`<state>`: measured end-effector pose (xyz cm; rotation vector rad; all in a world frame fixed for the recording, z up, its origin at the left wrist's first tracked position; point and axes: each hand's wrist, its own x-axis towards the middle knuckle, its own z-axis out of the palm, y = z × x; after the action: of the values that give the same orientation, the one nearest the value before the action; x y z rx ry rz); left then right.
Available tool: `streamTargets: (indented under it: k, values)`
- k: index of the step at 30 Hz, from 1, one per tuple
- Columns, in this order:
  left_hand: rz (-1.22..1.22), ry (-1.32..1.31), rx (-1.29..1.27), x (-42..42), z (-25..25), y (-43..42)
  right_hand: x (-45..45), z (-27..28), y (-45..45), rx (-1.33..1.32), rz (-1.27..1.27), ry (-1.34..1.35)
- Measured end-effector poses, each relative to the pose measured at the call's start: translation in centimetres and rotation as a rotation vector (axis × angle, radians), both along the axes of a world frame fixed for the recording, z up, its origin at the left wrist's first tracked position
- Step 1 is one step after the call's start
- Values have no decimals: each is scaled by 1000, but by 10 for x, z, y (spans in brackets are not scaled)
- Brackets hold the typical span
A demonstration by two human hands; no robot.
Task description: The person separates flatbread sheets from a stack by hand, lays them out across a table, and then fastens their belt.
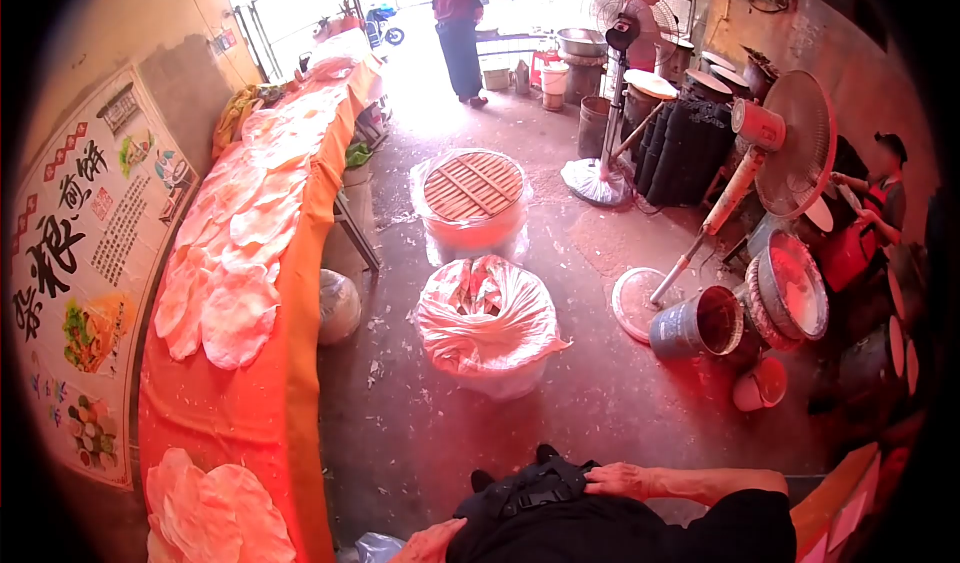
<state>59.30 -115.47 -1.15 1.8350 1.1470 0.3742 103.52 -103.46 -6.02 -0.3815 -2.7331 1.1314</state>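
My right hand (620, 480) rests at my waist against a black waist bag (545, 488) with a buckle and strap. Its fingers lie loosely stretched on the dark fabric, and no object shows in them. At my left hip, low in the view, my left hand (428, 545) lies against my black clothing with fingers extended; the fingertips are partly hidden. A clear plastic bag (378, 548) is close beside it. To the left, thin round flatbreads (215, 508) are piled on a long table with an orange-red cover (225, 403).
Ahead stand a wrapped white sack (490, 338) and a plastic-wrapped tub with a slatted lid (473, 185). A pedestal fan (795, 143), a bucket (695, 323) and metal basins (790, 283) are at right. One person (885, 198) works at right; two others are farther back.
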Motion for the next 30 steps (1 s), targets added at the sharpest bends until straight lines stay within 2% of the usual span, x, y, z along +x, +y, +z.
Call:
streamTargets:
  k: [25,30]
  values:
    - [15,-6,-1,0,-1,-3,-3,7,0,4,-26,39]
    - [10,-12,-8,0,-2,-3,2,-6,-1,2,4,34]
